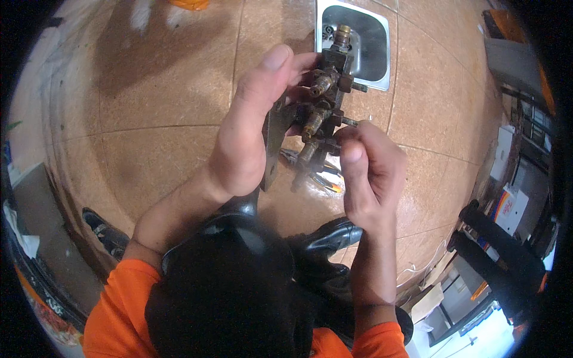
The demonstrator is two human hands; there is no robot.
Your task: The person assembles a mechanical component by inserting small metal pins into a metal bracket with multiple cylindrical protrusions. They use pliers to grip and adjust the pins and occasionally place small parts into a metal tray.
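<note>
A dark, greasy metal valve manifold with several worn brass fittings is held up in front of me, tilted lengthwise. My left hand supports it from the left, fingers curled behind the block and thumb stretched out along the side. A flat metal plate shows between that palm and the fittings. My right hand is closed at the lower right side of the manifold, thumb and bent forefinger pinching near a small side stem. The fingertips partly hide what they grip.
Below the manifold, pliers with orange and black handles lie on the brown tiled floor. A rectangular steel basin stands on the floor beyond. My black boots are underneath. Another person's dark-clothed legs are at the right, near boxes and shelving.
</note>
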